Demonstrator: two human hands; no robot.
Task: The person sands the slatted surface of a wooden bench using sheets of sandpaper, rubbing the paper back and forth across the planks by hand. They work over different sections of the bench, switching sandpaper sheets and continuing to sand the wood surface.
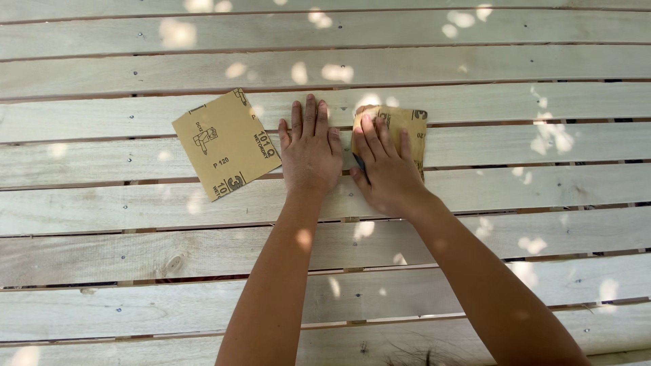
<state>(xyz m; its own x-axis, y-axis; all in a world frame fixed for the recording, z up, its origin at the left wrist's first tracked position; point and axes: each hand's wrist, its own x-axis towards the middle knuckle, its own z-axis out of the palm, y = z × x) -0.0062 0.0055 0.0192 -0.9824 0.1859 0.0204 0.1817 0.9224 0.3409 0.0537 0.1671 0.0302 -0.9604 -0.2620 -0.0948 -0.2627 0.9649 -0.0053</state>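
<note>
The fingers of the right hand (388, 169) are being spread flat and pressed down on a folded sheet of sandpaper (400, 132), maybe gripping its edge. The left hand (310, 154) is being laid flat on the wooden slats (475, 196), fingers together, holding nothing. A second sandpaper sheet (225, 144) is lying just left of it, untouched.

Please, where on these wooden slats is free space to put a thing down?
Bare slats lie left of the flat sandpaper sheet, right of the sandpaper under the right hand, and below. Crowded: the middle, around the left hand.
</note>
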